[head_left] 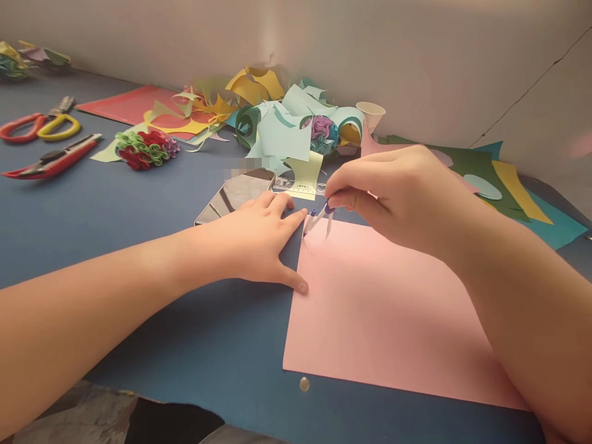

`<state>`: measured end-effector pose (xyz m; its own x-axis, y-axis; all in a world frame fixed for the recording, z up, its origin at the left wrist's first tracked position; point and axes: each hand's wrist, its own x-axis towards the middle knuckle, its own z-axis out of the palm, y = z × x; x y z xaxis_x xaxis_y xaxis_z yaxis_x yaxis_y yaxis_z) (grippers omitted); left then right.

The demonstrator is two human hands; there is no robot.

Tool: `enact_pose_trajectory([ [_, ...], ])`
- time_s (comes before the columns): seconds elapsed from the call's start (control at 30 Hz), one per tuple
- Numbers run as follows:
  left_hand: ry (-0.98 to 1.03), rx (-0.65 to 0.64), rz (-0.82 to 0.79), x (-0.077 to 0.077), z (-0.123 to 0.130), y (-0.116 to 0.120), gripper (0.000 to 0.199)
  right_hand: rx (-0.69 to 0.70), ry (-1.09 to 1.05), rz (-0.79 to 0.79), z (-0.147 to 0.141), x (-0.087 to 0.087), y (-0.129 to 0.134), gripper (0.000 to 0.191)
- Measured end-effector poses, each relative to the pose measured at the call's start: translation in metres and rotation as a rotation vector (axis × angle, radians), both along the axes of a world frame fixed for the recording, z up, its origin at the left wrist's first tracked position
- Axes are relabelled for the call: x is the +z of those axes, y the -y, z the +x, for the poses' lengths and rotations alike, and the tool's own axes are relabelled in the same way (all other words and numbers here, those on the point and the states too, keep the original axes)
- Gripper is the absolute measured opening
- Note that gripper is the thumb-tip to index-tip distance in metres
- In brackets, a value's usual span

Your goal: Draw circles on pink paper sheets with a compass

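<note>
A pink sheet of paper [393,314] lies flat on the blue tabletop [208,357]. My right hand [393,191] pinches the top of a drawing compass [324,217], its legs standing at the sheet's upper left corner. A short curved line shows on the paper by the compass. My left hand [259,243] is spread, with its thumb on the sheet's left edge and its index fingertip near the corner. Partly behind that hand lies a phone [235,194]. A clear ruler [284,184] sits just beyond, partly covered by a pale green scrap.
Scissors [49,123] and a red utility knife [55,157] lie at the left, beside a curled paper flower [145,148]. Paper scraps [287,132] pile up along the wall, near a paper cup [370,114]. Green sheets [485,176] lie at the right. A coin-like disc [304,383] is near the front.
</note>
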<state>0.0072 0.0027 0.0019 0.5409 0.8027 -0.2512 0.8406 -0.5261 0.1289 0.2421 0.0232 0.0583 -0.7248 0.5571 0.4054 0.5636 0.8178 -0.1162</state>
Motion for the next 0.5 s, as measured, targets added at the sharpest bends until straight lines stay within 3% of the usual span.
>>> enact_pose_trajectory([
  [0.23, -0.057, 0.019, 0.004, 0.001, 0.000, 0.001, 0.145, -0.139, 0.023, 0.015, 0.008, 0.000, -0.009, 0.022],
  [0.37, -0.040, -0.003, 0.014, 0.002, -0.001, 0.001, 0.136, -0.227, 0.186, 0.031, 0.018, 0.012, -0.002, 0.025],
  [0.5, -0.034, -0.022, 0.028, 0.003, -0.002, 0.001, 0.131, -0.199, 0.297, 0.067, 0.026, 0.020, 0.012, 0.034],
])
